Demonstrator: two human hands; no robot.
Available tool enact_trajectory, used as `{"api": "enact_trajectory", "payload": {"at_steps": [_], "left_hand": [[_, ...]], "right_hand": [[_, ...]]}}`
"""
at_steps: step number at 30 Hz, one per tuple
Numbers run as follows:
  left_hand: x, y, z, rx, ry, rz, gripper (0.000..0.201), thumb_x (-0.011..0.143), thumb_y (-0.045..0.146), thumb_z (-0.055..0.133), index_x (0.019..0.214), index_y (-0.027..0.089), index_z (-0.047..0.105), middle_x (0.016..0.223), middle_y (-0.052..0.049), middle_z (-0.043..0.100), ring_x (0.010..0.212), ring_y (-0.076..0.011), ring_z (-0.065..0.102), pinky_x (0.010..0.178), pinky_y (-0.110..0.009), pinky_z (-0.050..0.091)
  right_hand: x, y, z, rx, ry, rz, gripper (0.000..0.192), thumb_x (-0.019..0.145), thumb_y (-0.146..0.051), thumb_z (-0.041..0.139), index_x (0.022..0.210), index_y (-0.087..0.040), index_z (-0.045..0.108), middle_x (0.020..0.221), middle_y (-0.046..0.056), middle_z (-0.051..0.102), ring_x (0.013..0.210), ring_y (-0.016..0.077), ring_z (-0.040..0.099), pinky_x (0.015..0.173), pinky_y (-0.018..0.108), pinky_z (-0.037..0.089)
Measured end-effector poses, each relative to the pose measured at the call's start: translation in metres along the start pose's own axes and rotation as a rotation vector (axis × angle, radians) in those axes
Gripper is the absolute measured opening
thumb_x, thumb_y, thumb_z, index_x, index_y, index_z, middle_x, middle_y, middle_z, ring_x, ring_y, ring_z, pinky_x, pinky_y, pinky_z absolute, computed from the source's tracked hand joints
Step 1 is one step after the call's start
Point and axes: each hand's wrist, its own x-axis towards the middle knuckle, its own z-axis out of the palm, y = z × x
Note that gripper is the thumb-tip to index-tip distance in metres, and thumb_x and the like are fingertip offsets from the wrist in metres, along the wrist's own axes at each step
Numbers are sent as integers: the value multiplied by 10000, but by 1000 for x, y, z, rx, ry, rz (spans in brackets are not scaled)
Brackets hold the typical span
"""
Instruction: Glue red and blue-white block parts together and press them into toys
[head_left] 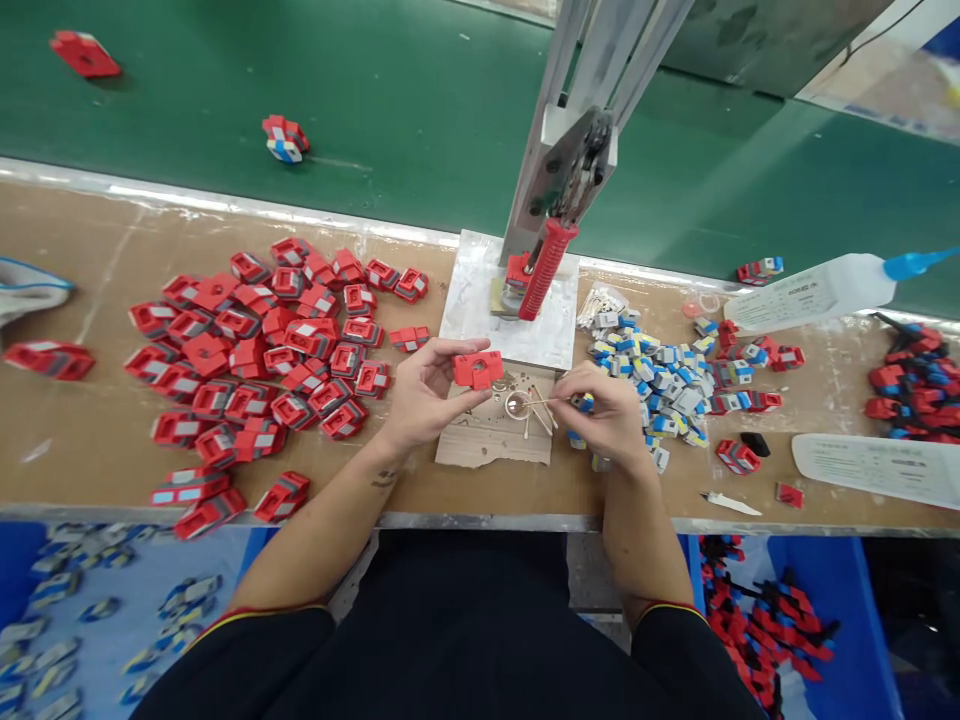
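My left hand [429, 392] pinches a red plastic toy part [478, 371] by its side, above the front of the white plate. A thin cotton swab [541, 402] is between the fingertips of my right hand [604, 405], its tip over a small round dish [517, 404]. Several more swabs lie beside that dish on a torn piece of cardboard [480, 450]. A small blue, yellow and grey part [583, 402] shows at my right fingers; whether they grip it too I cannot tell.
A toggle press with a red handle [550, 268] stands on the white plate [469, 300]. Red parts [251, 355] are heaped left, grey-blue parts [667, 380] right. Two glue bottles [817, 292] and a knife [731, 503] lie right. Behind runs a green belt [420, 110]; blue bins [847, 600] sit below.
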Motion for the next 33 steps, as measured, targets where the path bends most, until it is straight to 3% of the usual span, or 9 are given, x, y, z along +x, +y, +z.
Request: {"api": "enact_trajectory", "payload": {"at_steps": [5,10,13,17,20,23,25,30,33], "left_hand": [[-6,2,8,-13,-34,15,491,733,402,975,1084,207,691,1083,-86,789,1001,-224,792,914,-366,671],[-5,0,8,-135,90,-84,337,854,461,861,1028,246,670,893,6,710,730,-134,728,682,-267,626],[0,0,3,-251,165,-156,285,898,467,804,933,253,620,972,11,712,598,-83,651,526,-222,551],[4,1,-1,-351,184,-240,308,953,559,748,1053,302,609,838,46,697,466,-70,563,393,-192,446],[5,2,-1,-436,115,-310,433,924,685,728,1088,294,639,826,24,720,555,-97,676,457,-195,539],[3,5,1,-411,10,-362,582,769,562,934,1196,265,672,961,-24,770,759,-159,794,624,-219,650],[1,8,4,-309,-34,-354,614,761,470,961,1250,238,671,926,-29,771,741,-178,800,631,-240,664],[-8,13,15,74,-34,-78,494,767,502,938,1096,182,754,976,-78,802,844,-211,804,694,-286,686],[-12,13,21,179,-38,13,460,764,494,934,1048,168,779,977,-87,827,841,-200,808,739,-284,688]], "right_hand": [[10,-25,0,172,317,-53,325,810,-487,858,679,-283,641,582,-4,633,555,190,574,601,402,517],[17,-26,15,328,417,-46,391,778,-527,883,681,-291,586,571,-26,549,548,179,527,572,370,460],[14,-17,15,343,443,38,462,738,-591,888,686,-290,542,583,-29,523,566,185,524,571,367,448],[11,-10,13,371,450,66,485,744,-588,887,696,-276,519,601,-31,527,581,171,508,589,352,438],[11,-9,13,410,482,78,486,718,-562,914,678,-270,528,601,-33,532,579,163,510,582,335,442],[13,-8,13,445,514,106,506,672,-566,939,660,-263,533,597,-38,532,576,154,514,568,316,444],[14,-7,13,497,521,85,488,661,-526,955,660,-254,549,594,-46,540,558,135,498,553,295,425],[15,-11,24,527,530,60,464,683,-517,947,673,-254,564,597,-46,562,552,127,494,553,295,430],[13,-15,35,495,468,56,445,729,-531,922,693,-260,571,618,-34,584,585,146,542,569,311,466]]}}
